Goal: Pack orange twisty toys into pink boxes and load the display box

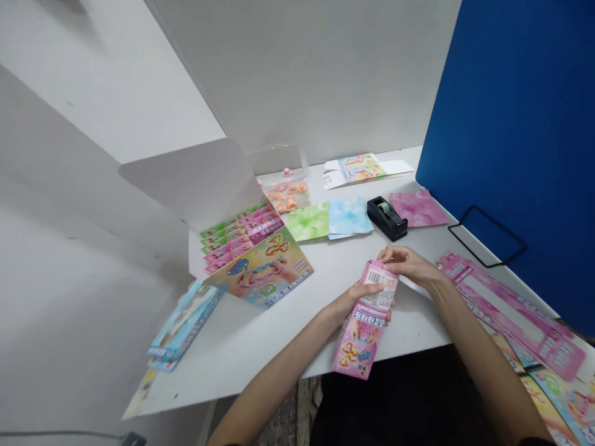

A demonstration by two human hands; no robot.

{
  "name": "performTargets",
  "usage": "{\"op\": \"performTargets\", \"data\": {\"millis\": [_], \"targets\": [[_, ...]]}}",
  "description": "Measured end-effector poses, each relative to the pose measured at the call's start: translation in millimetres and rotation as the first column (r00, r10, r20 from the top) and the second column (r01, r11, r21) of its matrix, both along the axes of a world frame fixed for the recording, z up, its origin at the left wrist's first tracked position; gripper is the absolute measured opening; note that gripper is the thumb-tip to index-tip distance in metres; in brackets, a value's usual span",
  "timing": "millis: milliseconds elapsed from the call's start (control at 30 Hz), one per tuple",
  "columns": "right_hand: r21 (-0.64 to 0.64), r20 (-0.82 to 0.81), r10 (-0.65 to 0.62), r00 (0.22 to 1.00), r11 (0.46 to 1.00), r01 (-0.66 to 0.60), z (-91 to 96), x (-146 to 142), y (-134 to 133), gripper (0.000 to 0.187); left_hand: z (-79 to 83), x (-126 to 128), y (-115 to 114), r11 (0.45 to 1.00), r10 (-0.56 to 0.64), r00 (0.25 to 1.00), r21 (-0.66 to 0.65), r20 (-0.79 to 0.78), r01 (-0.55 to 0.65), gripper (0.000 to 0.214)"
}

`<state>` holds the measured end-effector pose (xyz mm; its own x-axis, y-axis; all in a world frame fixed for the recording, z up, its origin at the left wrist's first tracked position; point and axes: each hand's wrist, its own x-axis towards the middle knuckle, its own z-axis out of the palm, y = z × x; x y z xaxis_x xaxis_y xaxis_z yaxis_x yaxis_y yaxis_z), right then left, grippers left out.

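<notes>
A slim pink printed carton [360,331] with a barcode label slants over the table's front edge. My left hand [362,296] is wrapped around its middle, thumb across the label. At the carton's far end, my right hand [405,263] pinches the top edge or flap; the fingers hide exactly which part. Left of my hands stands a display box [274,272] with its lid up, holding several pink and green packs [232,238].
A black tape dispenser [387,218] stands behind my hands, beside green cards [309,223], blue cards [348,217] and pink cards [418,207]. Flat cartons [362,168] and a bag of orange pieces [288,191] lie farther back. Pink flattened cartons [511,310] lie right; blue cartons [186,325] left.
</notes>
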<state>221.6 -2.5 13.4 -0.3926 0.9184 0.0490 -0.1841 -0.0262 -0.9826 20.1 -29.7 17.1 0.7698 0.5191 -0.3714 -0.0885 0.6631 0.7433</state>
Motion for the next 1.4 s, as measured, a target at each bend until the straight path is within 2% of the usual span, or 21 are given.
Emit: {"op": "performTargets", "data": {"millis": [133, 333, 433, 500, 567, 633, 700, 733, 800, 833, 967, 1067, 1233, 1267, 1300, 1333, 1367, 1400], "targets": [[-0.019, 0.006, 0.019, 1.000, 1.000, -0.019, 1.1, -0.8, 0.6, 0.023, 1.4, -0.2, -3.1, 1.000, 0.021, 1.000, -0.013, -0.015, -0.021, 0.041], [0.004, 0.065, 0.036, 0.997, 0.999, -0.037, -0.3, 3.5, 0.1, 0.017, -9.9, -0.9, 1.0, 0.998, 0.012, 1.000, -0.059, -0.028, -0.014, 0.046], [0.001, 0.103, 0.067, 0.992, 0.998, -0.068, 1.5, 6.3, -1.4, 0.027, -10.6, -0.3, 5.1, 1.000, 0.001, 1.000, 0.005, 0.004, -0.001, 0.053], [-0.028, 0.062, 0.108, 0.992, 0.994, -0.106, 2.8, 6.7, -1.5, 0.034, -8.5, 0.8, 6.2, 0.992, 0.066, 0.998, 0.109, 0.014, -0.068, 0.055], [-0.086, -0.021, 0.098, 0.995, 0.991, -0.099, 2.8, 5.3, -0.2, 0.034, -6.1, 1.9, 6.0, 0.942, 0.207, 0.978, 0.273, -0.010, -0.197, 0.053], [-0.169, -0.095, 0.035, 0.995, 0.984, -0.051, 1.4, 2.6, 1.9, 0.028, -4.3, 3.0, 5.0, 0.841, 0.347, 0.937, 0.454, -0.035, -0.295, 0.050], [-0.229, -0.133, -0.040, 0.990, 0.973, 0.009, -0.5, 0.1, 3.6, 0.022, -3.6, 3.7, 3.5, 0.760, 0.426, 0.904, 0.561, -0.047, -0.328, 0.058], [-0.238, -0.132, -0.073, 0.989, 0.970, 0.039, -1.3, -0.6, 4.0, 0.022, -3.6, 4.1, 2.8, 0.742, 0.442, 0.896, 0.581, -0.051, -0.333, 0.066], [-0.205, -0.096, -0.126, 0.987, 0.973, 0.104, -2.0, -0.7, 3.7, 0.022, -4.2, 4.7, 1.8, 0.736, 0.456, 0.889, 0.583, -0.052, -0.344, 0.076], [-0.164, -0.066, -0.146, 0.987, 0.977, 0.133, -1.8, -0.2, 3.2, 0.022, -5.0, 4.9, 1.8, 0.733, 0.462, 0.885, 0.585, -0.051, -0.349, 0.074], [0.059, 0.077, -0.206, 0.976, 0.978, 0.202, 2.2, 3.0, 0.5, 0.023, -10.2, 4.7, 5.3, 0.696, 0.485, 0.873, 0.623, -0.043, -0.356, 0.053], [0.166, 0.163, -0.195, 0.967, 0.972, 0.168, 5.9, 3.2, -0.7, 0.031, -14.8, 3.3, 9.7, 0.655, 0.515, 0.857, 0.653, -0.018, -0.380, 0.047], [0.234, 0.245, -0.163, 0.956, 0.966, 0.105, 7.7, -1.4, -1.4, 0.040, -15.6, 1.6, 12.5, 0.601, 0.550, 0.835, 0.695, -0.002, -0.394, 0.042], [0.241, 0.246, -0.173, 0.954, 0.964, 0.113, 7.6, -2.3, -0.7, 0.041, -14.6, 1.2, 12.7, 0.575, 0.567, 0.824, 0.709, 0.014, -0.408, 0.041], [0.246, 0.243, -0.191, 0.951, 0.960, 0.130, 7.4, -2.8, 0.6, 0.042, -13.5, 0.4, 13.3, 0.527, 0.599, 0.799, 0.728, 0.047, -0.438, 0.040], [0.251, 0.232, -0.227, 0.946, 0.953, 0.167, 7.1, -2.6, 3.0, 0.044, -12.5, -0.9, 14.4, 0.450, 0.646, 0.756, 0.750, 0.100, -0.484, 0.039], [0.259, 0.216, -0.291, 0.932, 0.937, 0.233, 6.8, -1.3, 6.3, 0.046, -11.8, -2.8, 16.2, 0.339, 0.701, 0.692, 0.772, 0.173, -0.537, 0.038], [0.268, 0.201, -0.379, 0.903, 0.908, 0.321, 6.3, 1.1, 10.8, 0.047, -11.5, -5.3, 18.6, 0.193, 0.750, 0.606, 0.788, 0.266, -0.584, 0.038]]}}
